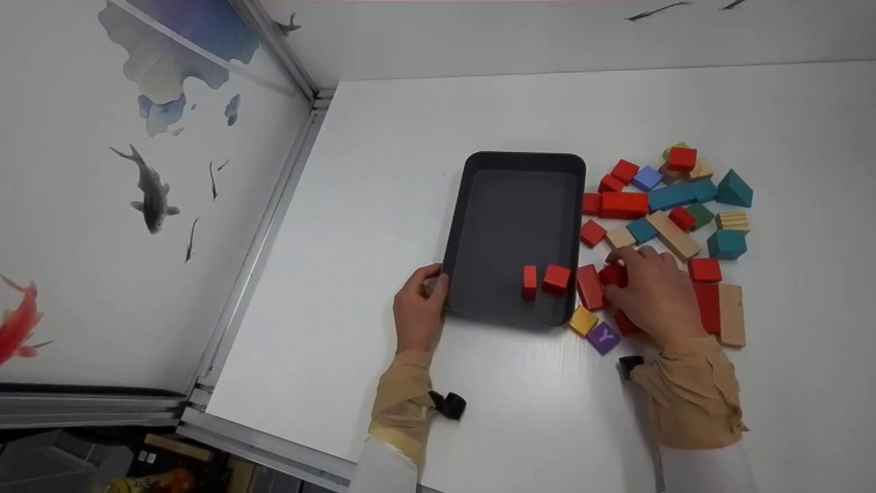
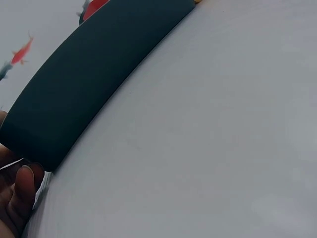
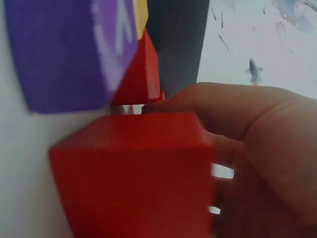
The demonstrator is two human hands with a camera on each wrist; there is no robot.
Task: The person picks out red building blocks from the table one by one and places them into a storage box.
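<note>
At the tray's seven o'clock corner, its rim is being gripped by the left hand, steadying it. At three o'clock, a red block is being grasped by the right hand for lifting.

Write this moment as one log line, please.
left hand: holds tray edge | right hand: grips red block | tray: two red blocks
</note>
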